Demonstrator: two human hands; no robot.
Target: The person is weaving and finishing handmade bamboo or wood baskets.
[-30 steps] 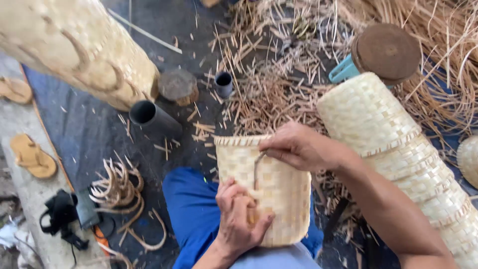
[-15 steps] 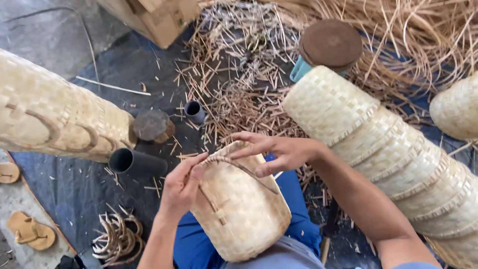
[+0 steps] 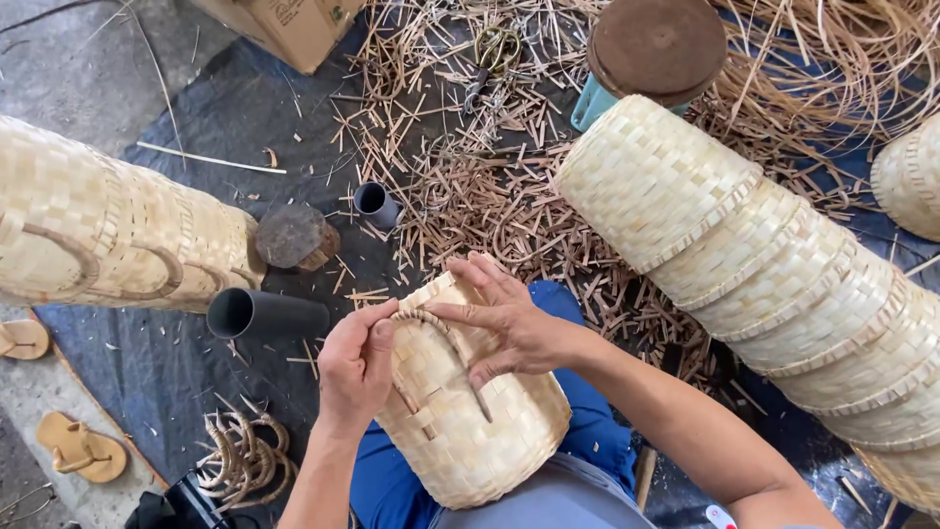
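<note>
Stacked baskets (image 3: 783, 284) hem me in on the right and another stack (image 3: 108, 230) with a black tube (image 3: 264, 313) on the left, leaving open mat (image 3: 225, 118) ahead-left.

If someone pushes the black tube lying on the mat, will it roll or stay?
The black tube is round and lies on its side on the dark mat, so it would probably roll sideways. It looks hollow, so likely light, and the scattered cane offcuts might stop it soon.
</note>
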